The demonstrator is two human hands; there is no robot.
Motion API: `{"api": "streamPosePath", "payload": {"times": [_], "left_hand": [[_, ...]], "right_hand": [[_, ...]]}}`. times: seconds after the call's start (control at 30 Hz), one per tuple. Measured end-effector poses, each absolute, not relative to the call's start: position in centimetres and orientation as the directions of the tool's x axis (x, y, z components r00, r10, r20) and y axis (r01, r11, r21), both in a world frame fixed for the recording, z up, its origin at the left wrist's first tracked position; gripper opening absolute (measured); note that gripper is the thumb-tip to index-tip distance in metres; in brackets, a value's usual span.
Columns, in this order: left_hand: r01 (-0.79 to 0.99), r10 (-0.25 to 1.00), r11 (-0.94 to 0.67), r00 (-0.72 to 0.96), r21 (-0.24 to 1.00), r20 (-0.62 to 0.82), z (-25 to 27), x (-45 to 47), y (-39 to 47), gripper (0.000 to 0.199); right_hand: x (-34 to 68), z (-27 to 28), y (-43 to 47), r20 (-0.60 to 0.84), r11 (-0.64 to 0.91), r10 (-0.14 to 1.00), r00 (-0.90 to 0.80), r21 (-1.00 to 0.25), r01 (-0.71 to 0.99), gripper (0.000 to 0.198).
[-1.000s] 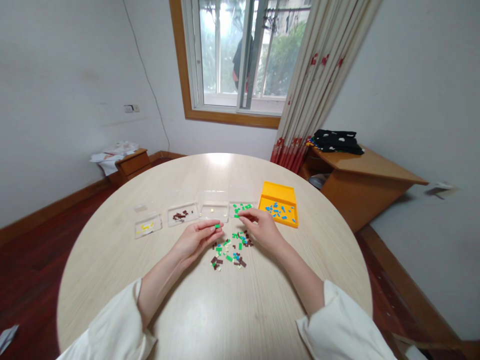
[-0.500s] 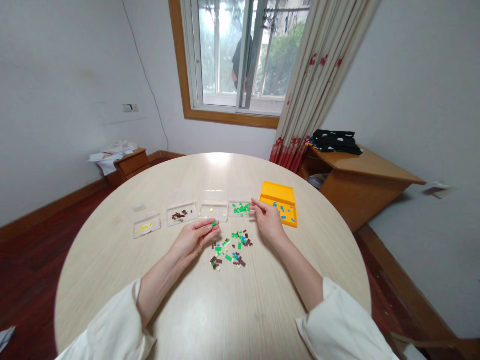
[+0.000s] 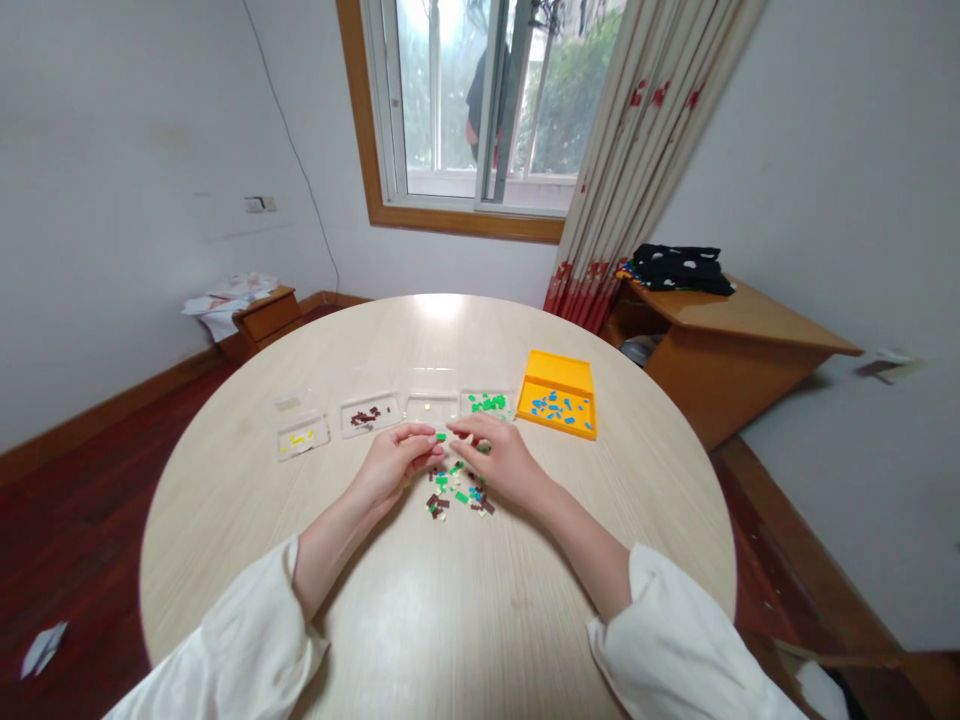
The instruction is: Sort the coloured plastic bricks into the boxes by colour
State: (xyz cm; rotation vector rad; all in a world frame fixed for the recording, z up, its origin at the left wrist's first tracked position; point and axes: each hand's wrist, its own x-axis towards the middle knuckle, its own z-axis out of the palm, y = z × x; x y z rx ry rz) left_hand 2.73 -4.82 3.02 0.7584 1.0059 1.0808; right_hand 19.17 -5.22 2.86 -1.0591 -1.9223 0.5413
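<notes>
My left hand (image 3: 396,462) pinches a green toy brick (image 3: 441,437) at its fingertips, above the table. Close on its right, my right hand (image 3: 496,455) has thumb and fingers apart, with nothing visible between them. Beneath both hands lies a loose pile of small bricks (image 3: 461,496) in green, brown, blue and cream, partly hidden by the right hand. Behind them a clear box (image 3: 512,408) holds green bricks, and another clear box (image 3: 411,408) has a few cream ones.
At the left stand a clear box of brown bricks (image 3: 367,416) and a clear box of yellow bricks (image 3: 302,438). An open yellow case (image 3: 577,428) with blue bricks is at the right. All rest on a round wooden table (image 3: 450,610).
My right hand has moved left from the green-brick box to beside the left hand. The left hand still holds the green brick. The camera view has shifted slightly.
</notes>
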Motion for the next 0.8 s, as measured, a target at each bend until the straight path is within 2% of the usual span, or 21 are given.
{"api": "streamPosePath", "payload": {"times": [0.1, 0.4, 0.63, 0.7, 0.8], "left_hand": [[-0.320, 0.962, 0.262, 0.157, 0.910, -0.222, 3.0, 2.7, -5.0, 0.021], [-0.172, 0.971, 0.163, 0.202, 0.972, -0.127, 3.0, 2.9, -5.1, 0.030], [-0.156, 0.969, 0.134, 0.228, 0.979, -0.097, 2.8, 2.9, -5.1, 0.034], [-0.161, 0.973, 0.125, 0.214, 0.979, -0.089, 2.7, 2.9, -5.0, 0.036], [-0.118, 0.986, 0.102, 0.146, 0.988, -0.085, 2.7, 2.7, -4.8, 0.035]], "right_hand": [[18.6, 2.7, -5.7, 0.470, 0.578, 0.816, -0.335, -0.667, 0.471, 0.017], [18.7, 2.5, -5.5, 0.453, 0.544, 0.839, -0.302, -0.690, 0.477, 0.013], [18.6, 2.5, -5.5, 0.458, 0.546, 0.838, -0.298, -0.707, 0.450, 0.016], [19.0, 2.6, -5.3, 0.462, 0.522, 0.852, -0.245, -0.730, 0.441, 0.015], [20.0, 2.5, -4.3, 0.462, 0.442, 0.885, -0.060, -0.792, 0.420, 0.015]]}}
